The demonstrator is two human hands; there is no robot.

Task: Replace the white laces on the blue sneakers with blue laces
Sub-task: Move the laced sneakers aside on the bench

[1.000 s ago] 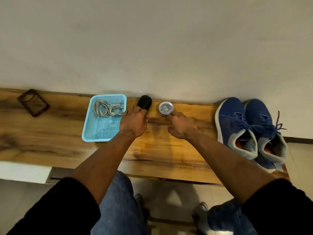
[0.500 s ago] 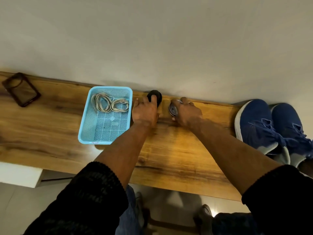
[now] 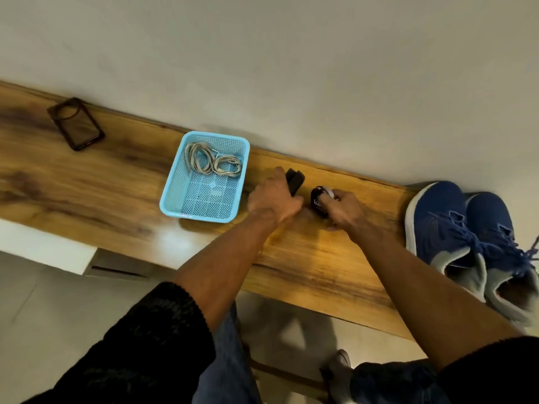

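Observation:
Two blue sneakers (image 3: pixel 455 240) stand side by side at the right end of the wooden bench (image 3: pixel 116 199), threaded with blue laces (image 3: pixel 493 246). White laces (image 3: pixel 213 161) lie coiled in a light blue basket (image 3: pixel 175 196). My left hand (image 3: pixel 274 196) grips a small black object (image 3: pixel 295 180) just right of the basket. My right hand (image 3: pixel 344 211) holds a small round dark tin (image 3: pixel 319 199), tilted up off the bench.
A dark phone (image 3: pixel 76 123) lies on the bench at the far left. A plain wall runs along the bench's back edge. Below the bench are my knees in jeans and the floor.
Both hands have closed on the black object and the round tin and lifted them off the bench. The camera view has swung and tilted to the right.

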